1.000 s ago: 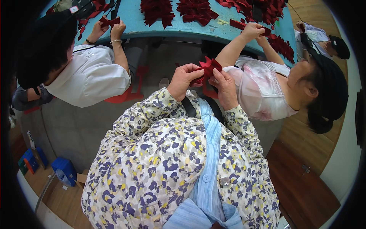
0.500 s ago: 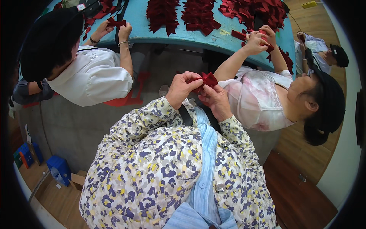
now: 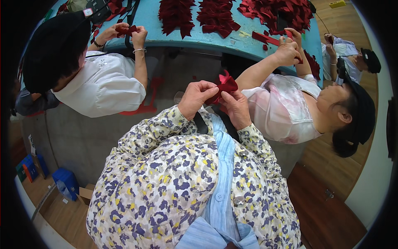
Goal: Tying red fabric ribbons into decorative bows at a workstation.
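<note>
Between my two hands is a dark red ribbon bow (image 3: pixel 226 85), held up in front of my chest. My left hand (image 3: pixel 196 98) pinches its left side between thumb and fingers. My right hand (image 3: pixel 236 108) grips the lower right part, thumb on the near face. A loop or tail of the ribbon sticks up above my fingers. The far side of the bow and some of my fingertips are hidden.
Ahead stands a blue table (image 3: pixel 151 35) with rows of red bows (image 3: pixel 177 16) and a heap of red ribbon pieces (image 3: pixel 275 14). A person in white (image 3: pixel 112 81) works at left, another (image 3: pixel 282 108) close at right. Blue bins (image 3: pixel 65 182) stand at lower left.
The bow in my hands has turned, and more ribbon now stands up above my fingers. The person at right has drawn a red ribbon strip out lengthwise.
</note>
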Motion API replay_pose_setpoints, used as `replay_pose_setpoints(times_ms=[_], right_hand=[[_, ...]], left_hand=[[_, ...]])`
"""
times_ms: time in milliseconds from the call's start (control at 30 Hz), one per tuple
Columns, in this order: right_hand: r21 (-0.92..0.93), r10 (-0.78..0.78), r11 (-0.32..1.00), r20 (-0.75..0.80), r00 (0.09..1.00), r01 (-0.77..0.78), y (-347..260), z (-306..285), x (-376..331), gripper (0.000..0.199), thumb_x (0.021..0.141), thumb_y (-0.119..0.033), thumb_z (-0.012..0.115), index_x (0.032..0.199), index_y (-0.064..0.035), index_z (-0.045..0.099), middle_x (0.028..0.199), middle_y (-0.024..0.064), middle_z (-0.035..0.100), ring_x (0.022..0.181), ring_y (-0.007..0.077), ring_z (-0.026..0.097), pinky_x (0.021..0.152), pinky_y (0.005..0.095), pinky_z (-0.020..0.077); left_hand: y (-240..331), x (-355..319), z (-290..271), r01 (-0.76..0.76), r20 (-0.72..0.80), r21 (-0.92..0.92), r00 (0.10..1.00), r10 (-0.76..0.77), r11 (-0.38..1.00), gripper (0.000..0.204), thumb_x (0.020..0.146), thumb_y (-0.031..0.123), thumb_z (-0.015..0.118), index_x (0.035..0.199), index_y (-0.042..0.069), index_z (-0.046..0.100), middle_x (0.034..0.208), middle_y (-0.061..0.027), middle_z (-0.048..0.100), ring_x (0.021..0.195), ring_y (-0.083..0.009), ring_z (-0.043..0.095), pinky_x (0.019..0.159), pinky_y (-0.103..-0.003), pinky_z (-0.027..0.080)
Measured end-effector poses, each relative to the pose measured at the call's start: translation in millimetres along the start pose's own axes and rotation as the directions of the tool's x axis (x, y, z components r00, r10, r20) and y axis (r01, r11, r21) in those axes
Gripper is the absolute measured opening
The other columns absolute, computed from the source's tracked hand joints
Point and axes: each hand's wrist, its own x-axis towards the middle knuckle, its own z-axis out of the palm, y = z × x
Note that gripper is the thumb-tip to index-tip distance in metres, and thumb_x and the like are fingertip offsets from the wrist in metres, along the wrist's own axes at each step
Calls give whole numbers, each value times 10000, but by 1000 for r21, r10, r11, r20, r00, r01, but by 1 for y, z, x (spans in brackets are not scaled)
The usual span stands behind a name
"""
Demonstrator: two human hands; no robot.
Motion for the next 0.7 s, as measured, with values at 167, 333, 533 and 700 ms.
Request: replay_pose_setpoints(times_ms=[167,333,533,700], right_hand=[[-39,-174,984,40,984,176,4,0,-2,272,851,-55,631,1120,-30,605,1022,38,651,910,104,601,816,242,473],[-142,-196,969,51,979,201,-2,1,-6,310,856,-60,626,1161,-21,589,1029,36,649,904,85,588,812,232,461],[-134,-209,968,25,978,210,-3,-12,1,263,903,-135,568,1132,-12,610,1003,31,643,869,70,567,784,214,448],[-233,-193,952,46,980,198,-12,-12,4,221,921,-138,508,1040,11,620,997,79,649,864,124,615,808,268,489]], left_hand=[[0,-3,-11,-34,81,110,996,25,993,125,853,126,648,923,23,651,900,9,608,749,-49,580,675,-200,469],[11,-4,-2,-104,101,139,991,90,985,116,846,116,652,900,14,661,1020,-5,578,751,-53,578,667,-206,473],[19,1,7,74,47,-15,996,-73,997,168,830,155,680,877,-4,662,794,-29,640,717,-76,595,641,-203,478],[10,12,3,76,92,20,993,-77,997,141,860,160,655,909,28,659,777,9,634,659,-32,560,592,-179,440]])
